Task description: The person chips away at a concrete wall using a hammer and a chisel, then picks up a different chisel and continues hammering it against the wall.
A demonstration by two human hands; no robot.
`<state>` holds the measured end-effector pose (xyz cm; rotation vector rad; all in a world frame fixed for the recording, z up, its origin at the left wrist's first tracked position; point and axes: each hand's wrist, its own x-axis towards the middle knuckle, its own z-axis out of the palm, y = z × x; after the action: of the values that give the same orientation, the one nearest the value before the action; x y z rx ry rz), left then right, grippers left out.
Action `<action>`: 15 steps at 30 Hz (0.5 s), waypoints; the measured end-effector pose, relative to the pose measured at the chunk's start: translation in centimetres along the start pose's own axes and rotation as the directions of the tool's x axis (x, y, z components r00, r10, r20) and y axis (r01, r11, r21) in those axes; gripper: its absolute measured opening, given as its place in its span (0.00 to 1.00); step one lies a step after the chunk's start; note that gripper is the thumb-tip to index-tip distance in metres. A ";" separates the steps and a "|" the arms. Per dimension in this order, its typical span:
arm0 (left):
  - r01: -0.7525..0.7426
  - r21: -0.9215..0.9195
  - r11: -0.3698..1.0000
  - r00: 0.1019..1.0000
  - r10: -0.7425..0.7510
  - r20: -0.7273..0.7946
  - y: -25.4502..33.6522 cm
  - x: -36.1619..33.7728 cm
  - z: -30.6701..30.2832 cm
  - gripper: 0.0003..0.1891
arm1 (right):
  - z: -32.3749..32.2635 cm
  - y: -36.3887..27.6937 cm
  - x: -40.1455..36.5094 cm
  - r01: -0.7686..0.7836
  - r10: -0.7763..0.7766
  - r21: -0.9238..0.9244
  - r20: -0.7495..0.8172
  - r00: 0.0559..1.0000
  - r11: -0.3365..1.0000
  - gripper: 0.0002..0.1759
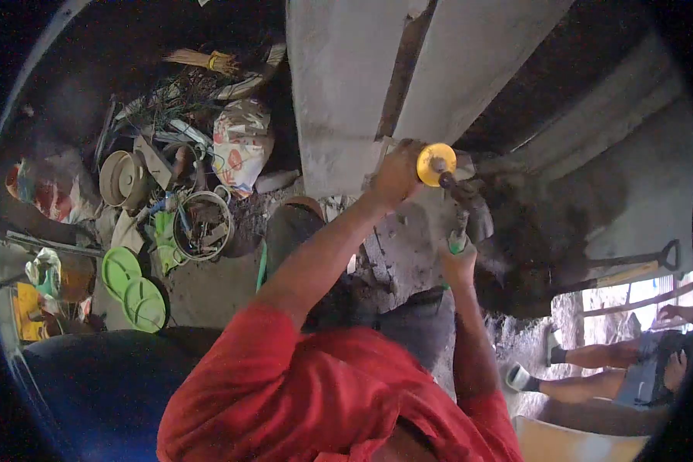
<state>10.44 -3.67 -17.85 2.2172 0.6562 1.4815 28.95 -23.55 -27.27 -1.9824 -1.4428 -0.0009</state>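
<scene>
My left hand (397, 175) is closed around a chisel whose round yellow hand guard (426, 170) faces up toward me. The chisel's struck end (439, 164) shows in the middle of the guard, while its lower part is hidden behind hand and guard. My right hand (460, 266) grips the green-ended handle of a hammer (477, 215). The dark hammer head is close beside the guard, and its outline blends into the dark ground. Both hands are in front of a grey concrete surface (339, 85) split by a dark vertical gap.
At left are a bucket of tools (225, 245), green lids (120, 272), a printed sack (242, 142), a tan basin (121, 179) and a straw broom (200, 60). A shovel (657, 260) lies at right. Another person's legs (585, 383) show at lower right.
</scene>
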 end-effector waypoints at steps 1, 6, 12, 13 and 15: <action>0.055 0.009 0.998 0.997 -0.056 0.056 -0.5 -0.1 0.8 0.20 | -2.6 -6.3 1.1 -0.250 0.239 0.174 0.082 0.968 0.953 0.11; -0.025 0.101 0.995 1.000 0.024 0.008 -0.1 1.0 0.4 0.18 | -13.0 -9.2 5.0 -0.213 0.273 0.436 -0.078 0.959 0.874 0.11; -0.003 0.042 0.999 0.999 0.004 -0.045 -0.4 0.8 0.9 0.18 | -23.7 -8.8 4.9 0.002 -0.378 -0.593 -0.510 0.773 0.805 0.18; -0.011 0.029 1.000 0.998 0.013 -0.066 -0.4 0.8 0.7 0.17 | -22.4 -11.5 3.9 -0.139 -0.299 -0.565 -0.611 0.733 0.814 0.08; -0.045 0.072 0.996 0.998 0.048 -0.044 -1.2 0.6 1.1 0.18 | -9.6 2.0 3.2 -0.221 -0.167 -0.659 -0.473 0.865 0.719 0.05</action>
<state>11.48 -2.39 -18.51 2.2727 0.6864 1.5587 35.41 -26.07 -19.70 -2.3211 -1.1253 -1.1419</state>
